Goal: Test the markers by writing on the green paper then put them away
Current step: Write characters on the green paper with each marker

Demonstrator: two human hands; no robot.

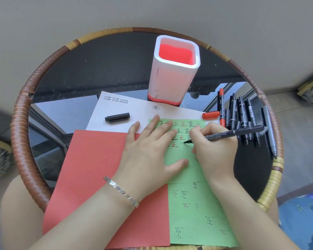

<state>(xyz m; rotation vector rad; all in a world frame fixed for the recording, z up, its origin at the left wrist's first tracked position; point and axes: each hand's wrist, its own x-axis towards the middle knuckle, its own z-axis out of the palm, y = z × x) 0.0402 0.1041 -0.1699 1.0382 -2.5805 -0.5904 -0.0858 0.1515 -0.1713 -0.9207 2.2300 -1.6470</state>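
Observation:
A green paper (pixel 193 210) covered with red and black characters lies at the right front of the round table. My left hand (pixel 148 150) presses flat on it with straight fingers. My right hand (pixel 213 150) grips a black marker (pixel 233 133), its tip touching the green paper just right of the left fingers. A black cap (pixel 117 117) lies on the white sheet (pixel 116 109). Several black markers (pixel 246 116) and one red marker (pixel 221 105) lie in a row at the right, with a red cap (pixel 210 115) beside them.
A white pen holder (pixel 172 80) with a red inside and red base stands at the back of the glass table. A red paper (pixel 90 174) lies under my left wrist. The woven rim (pixel 23 141) circles the table. My knees show below it.

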